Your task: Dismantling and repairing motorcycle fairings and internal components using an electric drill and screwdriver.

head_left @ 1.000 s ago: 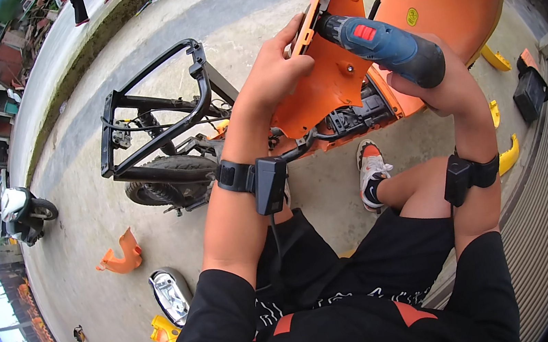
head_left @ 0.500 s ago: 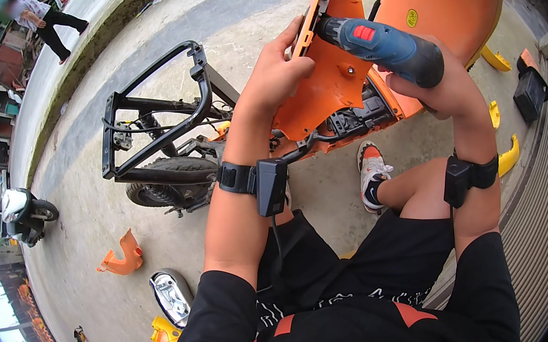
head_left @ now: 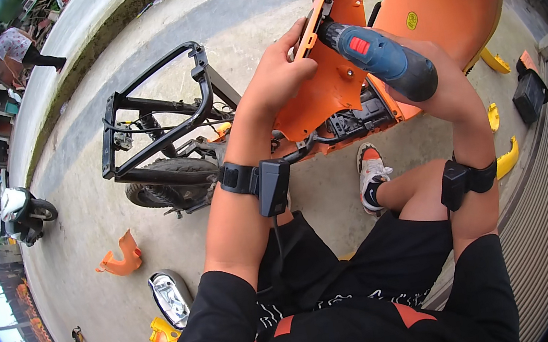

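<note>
With its fingers closed around it, my right hand grips a blue and black cordless drill. The drill points up and left, its chuck close against the upper edge of an orange plastic body panel; the tip is hidden there. My left hand pinches that same edge just left of the chuck, thumb on the near side. Beneath the panel lie dark scooter parts and a black tube. A large curved orange body part rises behind the drill.
A black scooter frame with a wheel stands left of my arm. On the concrete lie an orange piece, a chrome-faced lamp and yellow panels. A black case sits right; a parked scooter and a person are farther left.
My right hand and the drill's rear end have shifted slightly down and left, with the chuck still at the panel edge. The person in the background has moved left and bent over.
</note>
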Demonstrator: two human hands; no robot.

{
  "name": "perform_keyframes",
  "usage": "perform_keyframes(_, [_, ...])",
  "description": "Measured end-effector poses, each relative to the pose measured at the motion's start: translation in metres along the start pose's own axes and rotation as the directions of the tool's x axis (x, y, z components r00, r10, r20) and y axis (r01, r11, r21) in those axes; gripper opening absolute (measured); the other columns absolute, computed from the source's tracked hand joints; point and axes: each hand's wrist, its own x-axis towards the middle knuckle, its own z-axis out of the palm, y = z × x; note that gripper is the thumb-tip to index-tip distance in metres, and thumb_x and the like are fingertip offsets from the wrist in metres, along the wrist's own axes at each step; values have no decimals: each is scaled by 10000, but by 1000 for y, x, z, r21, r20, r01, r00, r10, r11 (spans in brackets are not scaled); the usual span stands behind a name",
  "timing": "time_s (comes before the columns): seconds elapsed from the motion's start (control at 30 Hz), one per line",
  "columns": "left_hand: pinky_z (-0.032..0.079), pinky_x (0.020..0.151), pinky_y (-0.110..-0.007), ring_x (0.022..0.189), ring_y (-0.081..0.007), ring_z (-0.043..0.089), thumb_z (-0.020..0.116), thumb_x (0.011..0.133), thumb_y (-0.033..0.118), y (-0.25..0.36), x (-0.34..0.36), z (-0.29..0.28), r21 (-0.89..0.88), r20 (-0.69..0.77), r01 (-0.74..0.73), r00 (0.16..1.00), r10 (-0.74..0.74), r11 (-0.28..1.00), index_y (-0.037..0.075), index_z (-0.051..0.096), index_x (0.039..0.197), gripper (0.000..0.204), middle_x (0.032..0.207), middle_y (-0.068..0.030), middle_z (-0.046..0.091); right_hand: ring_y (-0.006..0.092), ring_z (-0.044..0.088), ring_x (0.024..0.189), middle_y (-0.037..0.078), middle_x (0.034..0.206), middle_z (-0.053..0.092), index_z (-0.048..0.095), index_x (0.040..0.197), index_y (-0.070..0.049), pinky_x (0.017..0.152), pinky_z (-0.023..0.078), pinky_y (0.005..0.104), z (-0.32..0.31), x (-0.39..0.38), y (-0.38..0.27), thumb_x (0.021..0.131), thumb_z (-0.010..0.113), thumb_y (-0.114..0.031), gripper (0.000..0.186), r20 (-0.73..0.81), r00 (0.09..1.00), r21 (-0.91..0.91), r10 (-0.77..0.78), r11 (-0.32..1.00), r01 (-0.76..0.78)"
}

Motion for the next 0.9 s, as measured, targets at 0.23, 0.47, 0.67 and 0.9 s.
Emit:
perform_keyframes(0.23, [408, 554, -220, 634, -63, 489, 520, 711, 47, -2, 5, 0, -77, 3, -81, 997, 82, 994, 104, 403, 1526, 825, 890, -16, 613, 125, 624, 843, 30, 924, 686, 651, 1050, -6, 777, 517, 302, -1, -2, 4, 758, 714, 3, 299, -14, 979, 257, 201, 947, -191])
perform_keyframes(0.47, [361, 579, -194, 674, -38, 450, 525, 722, 77, 6, -4, 4, -88, -29, -77, 997, 75, 993, 106, 440, 1507, 790, 862, 47, 547, 136, 596, 786, 47, 834, 652, 652, 1010, -2, 764, 502, 294, -2, -1, 1, 753, 730, -45, 272, 27, 974, 107, 226, 968, -227])
perform_keyframes(0.67, [358, 560, -201, 660, -36, 442, 525, 724, 74, 5, -4, 2, -100, -21, -87, 996, 86, 991, 81, 435, 1503, 785, 878, 39, 565, 122, 579, 769, 27, 824, 648, 652, 993, 7, 752, 501, 298, 5, -2, 4, 757, 717, -40, 249, -44, 975, 215, 220, 955, -206])
perform_keyframes(0.9, [388, 607, -205, 702, -47, 481, 534, 719, 71, -3, 4, 4, -119, -99, -77, 993, 66, 990, 67, 429, 1501, 789, 907, 30, 582, 112, 575, 774, 24, 826, 649, 652, 1006, 15, 754, 501, 291, 5, -1, 10, 755, 713, -30, 263, -40, 982, 224, 186, 959, -173])
